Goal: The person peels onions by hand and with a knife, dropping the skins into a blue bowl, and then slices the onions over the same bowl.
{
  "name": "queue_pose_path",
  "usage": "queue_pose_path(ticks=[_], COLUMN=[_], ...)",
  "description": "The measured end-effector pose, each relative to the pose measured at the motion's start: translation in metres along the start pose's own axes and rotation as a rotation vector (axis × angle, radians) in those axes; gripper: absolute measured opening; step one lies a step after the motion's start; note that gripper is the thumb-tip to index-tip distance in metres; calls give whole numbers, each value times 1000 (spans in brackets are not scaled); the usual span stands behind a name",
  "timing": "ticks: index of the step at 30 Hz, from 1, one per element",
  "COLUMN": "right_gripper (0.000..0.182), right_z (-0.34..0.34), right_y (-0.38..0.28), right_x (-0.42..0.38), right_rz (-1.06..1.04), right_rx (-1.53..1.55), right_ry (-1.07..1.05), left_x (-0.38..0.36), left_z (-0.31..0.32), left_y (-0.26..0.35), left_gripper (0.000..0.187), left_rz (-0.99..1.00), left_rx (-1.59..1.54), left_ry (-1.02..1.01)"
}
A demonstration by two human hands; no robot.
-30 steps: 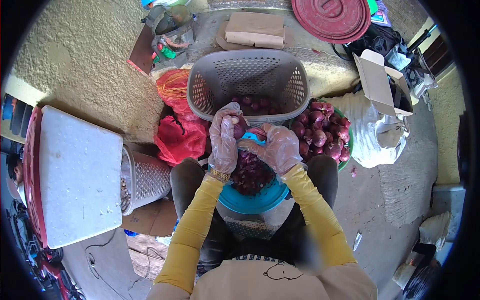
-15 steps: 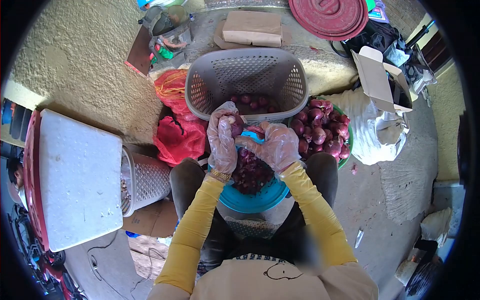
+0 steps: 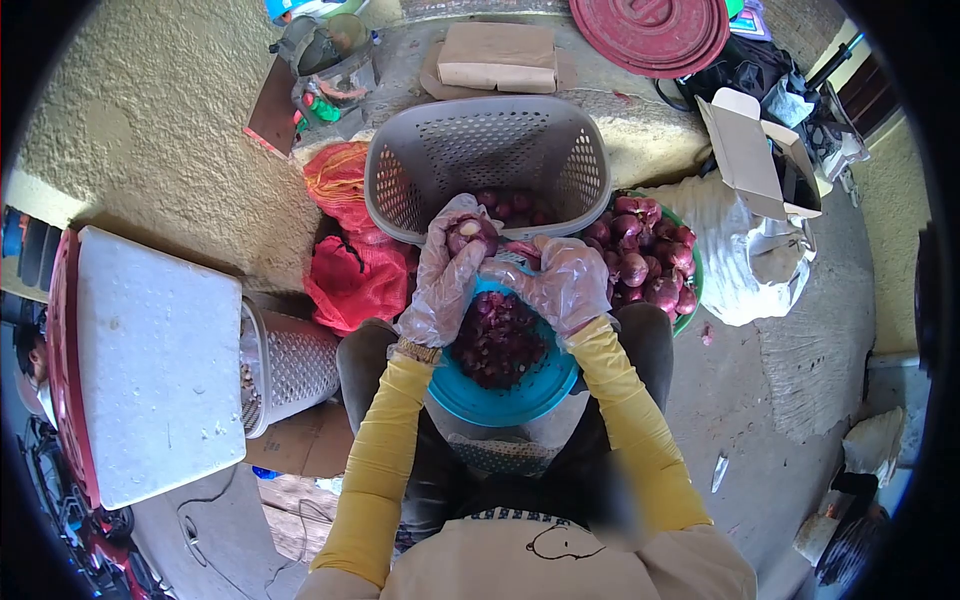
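Observation:
My left hand (image 3: 443, 275), in a clear plastic glove, is wrapped round a red onion (image 3: 471, 235) with a pale cut end facing up. Beside it my right hand (image 3: 565, 285), gloved the same way, is closed; a reddish bit shows at its fingers, but what it grips I cannot make out. Both hands are above a blue basin (image 3: 505, 408) holding dark red onion scraps (image 3: 497, 345). Just beyond stands a grey perforated basket (image 3: 487, 125) with several onions (image 3: 515, 207) at its bottom. Right of my right hand, a green tub (image 3: 700, 285) is heaped with red onions (image 3: 634, 268).
Red mesh sacks (image 3: 350, 275) lie left of the basket. A white foam lid (image 3: 160, 365) and a second perforated basket (image 3: 295, 360) stand further left. To the right are a white sack (image 3: 735, 245) and an open carton (image 3: 750, 150). Flattened cardboard (image 3: 498, 57) lies behind.
My left hand has turned the onion so its pale cut end shows more, and has shifted slightly lower. My right hand has moved slightly right, uncovering more of the scraps in the basin.

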State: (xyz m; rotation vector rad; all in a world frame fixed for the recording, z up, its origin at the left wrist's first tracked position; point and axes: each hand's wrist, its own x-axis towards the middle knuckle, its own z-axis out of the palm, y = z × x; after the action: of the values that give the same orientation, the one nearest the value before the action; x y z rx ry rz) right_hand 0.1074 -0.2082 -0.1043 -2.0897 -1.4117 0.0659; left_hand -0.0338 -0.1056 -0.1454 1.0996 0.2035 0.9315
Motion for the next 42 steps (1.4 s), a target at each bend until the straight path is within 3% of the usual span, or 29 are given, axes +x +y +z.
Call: queue_pose_path(ticks=[5,13,21,32,37,42], right_gripper=[77,80,80,84,86,77], right_z=[6,28,29,28,41,46], right_y=[-1,1,2,3,11,17], right_x=[0,-7,-6,-4,-6,-8], right_rz=[54,34,66,101,9,18], right_rx=[-122,-80,-76,-154,-116,-124], right_ry=[-58,107,38,-59,109,115], left_x=[-4,-5,-8,-7,-7,-7], left_z=[3,11,15,0,4,6], left_y=[-3,-11,-7,-11,-17,-21], left_gripper=[57,56,52,48,48,49], left_rz=[-35,-53,-117,-224,-247,-247], left_rx=[-68,-301,-402,-440,-627,-800], left_ry=[82,215,283,223,255,237])
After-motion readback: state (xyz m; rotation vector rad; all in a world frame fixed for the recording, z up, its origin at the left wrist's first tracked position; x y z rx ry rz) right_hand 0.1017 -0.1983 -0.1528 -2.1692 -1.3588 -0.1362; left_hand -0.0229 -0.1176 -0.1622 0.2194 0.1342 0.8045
